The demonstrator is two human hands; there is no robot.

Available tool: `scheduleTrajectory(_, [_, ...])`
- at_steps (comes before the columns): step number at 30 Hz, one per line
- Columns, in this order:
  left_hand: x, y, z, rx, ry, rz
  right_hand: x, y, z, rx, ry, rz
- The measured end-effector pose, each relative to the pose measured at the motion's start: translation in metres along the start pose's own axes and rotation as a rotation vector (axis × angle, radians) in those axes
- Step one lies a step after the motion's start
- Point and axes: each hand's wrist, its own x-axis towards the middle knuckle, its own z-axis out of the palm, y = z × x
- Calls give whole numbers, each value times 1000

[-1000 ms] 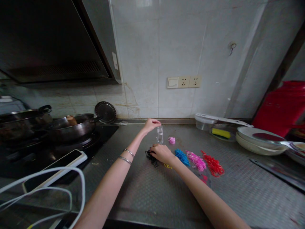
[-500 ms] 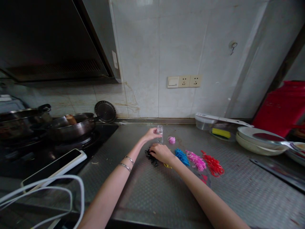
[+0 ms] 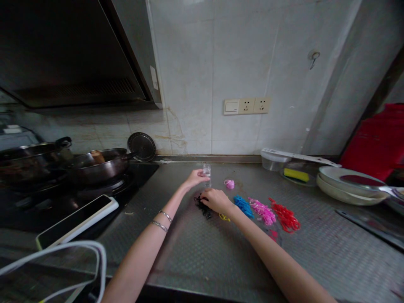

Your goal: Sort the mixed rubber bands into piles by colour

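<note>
My left hand (image 3: 195, 178) is wrapped round a small clear bottle (image 3: 207, 172) standing on the steel counter (image 3: 202, 256). Just in front of it my right hand (image 3: 216, 199) rests with fingers pinched on a heap of black rubber bands (image 3: 202, 205). A few yellow bands (image 3: 224, 217) lie by my right wrist. To the right sit piles of blue bands (image 3: 243, 205), pink bands (image 3: 262, 212) and red bands (image 3: 285, 216). A pink loop (image 3: 229, 184) lies beside the bottle.
A stove at the left carries a pan (image 3: 97, 165) and a pot (image 3: 28, 160); a round lid (image 3: 142, 147) leans on the wall. A phone (image 3: 77, 220) and white cable (image 3: 57, 261) lie front left. Plates (image 3: 344, 185), a sponge (image 3: 296, 174), a clear tub (image 3: 273, 161) and a red container (image 3: 375, 143) stand at the right.
My left hand came down from above the bottle's top and closed round its side. My right hand stayed on the black bands. The view shifted slightly.
</note>
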Motion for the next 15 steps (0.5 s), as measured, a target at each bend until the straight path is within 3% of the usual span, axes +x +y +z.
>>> scheduleTrajectory(15, [-6,-12,-1,38,18,-52,8,15,9,397,164,29])
